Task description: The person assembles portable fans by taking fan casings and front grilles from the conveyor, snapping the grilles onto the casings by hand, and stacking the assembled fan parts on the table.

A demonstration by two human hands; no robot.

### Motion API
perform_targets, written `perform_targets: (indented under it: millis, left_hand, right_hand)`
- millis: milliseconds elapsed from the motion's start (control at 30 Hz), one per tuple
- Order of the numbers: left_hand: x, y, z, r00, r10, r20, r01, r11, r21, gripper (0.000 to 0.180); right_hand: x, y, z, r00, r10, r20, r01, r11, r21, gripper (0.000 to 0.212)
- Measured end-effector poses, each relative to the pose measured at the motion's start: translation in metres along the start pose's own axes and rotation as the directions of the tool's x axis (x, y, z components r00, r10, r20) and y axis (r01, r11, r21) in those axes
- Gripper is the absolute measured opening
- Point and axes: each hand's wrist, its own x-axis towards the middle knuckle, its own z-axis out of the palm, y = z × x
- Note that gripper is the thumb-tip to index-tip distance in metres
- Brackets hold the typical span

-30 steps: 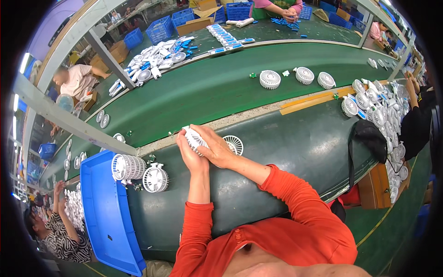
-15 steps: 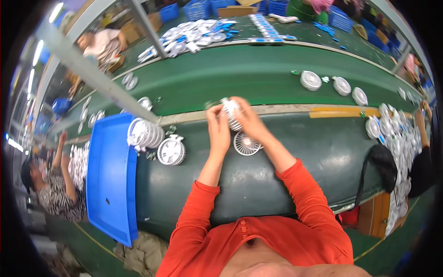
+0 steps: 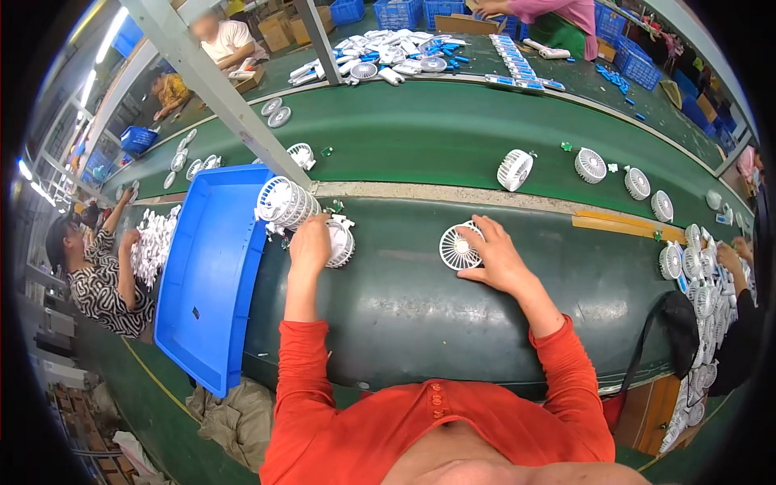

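Note:
My left hand is closed on a small white fan lying on the dark green table top. This fan sits just below a stack of white round fan grilles at the edge of a blue tray. My right hand rests farther right, its fingers curled over the right side of a flat round white fan grille. Both red sleeves come in from the lower edge.
Beyond the table edge runs a green conveyor belt carrying white fans. A grey metal post slants over the left. A person in a patterned shirt works at the left. Several fans and a black strap lie at the right.
My hands, held together on one white fan part before, have parted. The left went left to the fan by the stack; the right came down on the round grille.

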Motion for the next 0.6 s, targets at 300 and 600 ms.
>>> perform_targets:
  millis: [300,600]
  left_hand:
    - [-0.006,0.009,-0.017,0.988,-0.073,-0.133,0.056,0.990,-0.127,0.014]
    - [-0.014,0.066,0.028,0.987,-0.154,-0.037,-0.018,0.129,-0.992,0.019]
  right_hand:
    - [0.015,-0.002,0.010,1.000,-0.016,0.014,0.016,1.000,0.014,0.069]
    - [0.060,-0.088,0.005,0.905,-0.105,-0.413,0.251,0.914,0.318,0.084]
